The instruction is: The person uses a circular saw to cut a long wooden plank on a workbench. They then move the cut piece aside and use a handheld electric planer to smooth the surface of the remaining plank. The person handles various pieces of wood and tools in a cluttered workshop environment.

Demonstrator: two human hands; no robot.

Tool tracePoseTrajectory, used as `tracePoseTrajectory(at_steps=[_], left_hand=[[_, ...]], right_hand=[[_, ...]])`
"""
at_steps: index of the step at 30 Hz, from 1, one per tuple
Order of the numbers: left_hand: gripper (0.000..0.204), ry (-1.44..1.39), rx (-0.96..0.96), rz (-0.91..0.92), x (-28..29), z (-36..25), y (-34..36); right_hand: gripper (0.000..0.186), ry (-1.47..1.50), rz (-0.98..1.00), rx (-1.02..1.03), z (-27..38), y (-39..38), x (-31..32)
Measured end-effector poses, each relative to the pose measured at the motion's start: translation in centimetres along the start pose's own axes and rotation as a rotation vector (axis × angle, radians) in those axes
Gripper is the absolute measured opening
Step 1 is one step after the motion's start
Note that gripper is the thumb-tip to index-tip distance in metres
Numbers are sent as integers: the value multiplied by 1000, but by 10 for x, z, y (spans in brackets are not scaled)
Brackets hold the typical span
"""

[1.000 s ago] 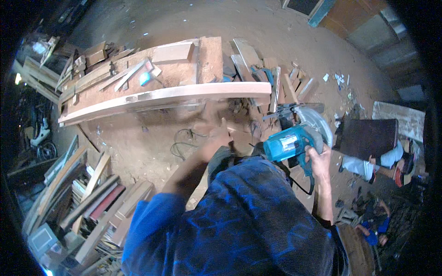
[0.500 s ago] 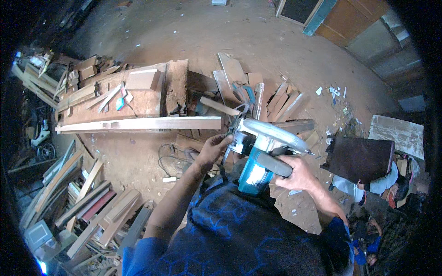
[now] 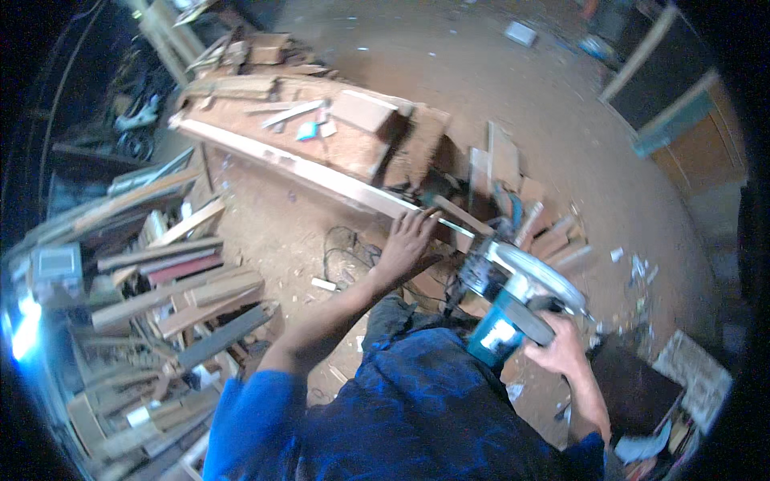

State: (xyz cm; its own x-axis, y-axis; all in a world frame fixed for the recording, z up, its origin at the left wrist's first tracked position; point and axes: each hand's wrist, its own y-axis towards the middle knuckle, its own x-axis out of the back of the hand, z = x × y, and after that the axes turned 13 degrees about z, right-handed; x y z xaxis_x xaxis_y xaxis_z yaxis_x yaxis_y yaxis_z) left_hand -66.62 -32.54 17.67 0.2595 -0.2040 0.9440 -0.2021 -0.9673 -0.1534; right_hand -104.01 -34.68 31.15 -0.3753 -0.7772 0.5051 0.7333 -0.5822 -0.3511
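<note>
Dusty earthen floor (image 3: 513, 104) strewn with wood offcuts (image 3: 553, 240), stacked timber (image 3: 160, 297) at left, wooden door (image 3: 698, 148) at right.

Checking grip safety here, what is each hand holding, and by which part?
Right hand grips the circular saw by its dark rear handle. Left hand rests flat on the long plank.
</note>
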Motion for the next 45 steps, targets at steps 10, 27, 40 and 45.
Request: tracePoseTrajectory(at_steps=[10,27,40,45], left_hand=[[35,267,-208,157,-43,87,85],[47,-1719,563,198,-48,-83,3],[51,-1507,537,51,-67,-77,-3],[49,-1649,502,13,-71,-68,-6]], right_hand=[[30,122,-69,-135,4,-5,15],[34,-49,70,75,3,35,23],[38,-60,124,46,7,55,20],[39,-85,166,1,29,69,21]])
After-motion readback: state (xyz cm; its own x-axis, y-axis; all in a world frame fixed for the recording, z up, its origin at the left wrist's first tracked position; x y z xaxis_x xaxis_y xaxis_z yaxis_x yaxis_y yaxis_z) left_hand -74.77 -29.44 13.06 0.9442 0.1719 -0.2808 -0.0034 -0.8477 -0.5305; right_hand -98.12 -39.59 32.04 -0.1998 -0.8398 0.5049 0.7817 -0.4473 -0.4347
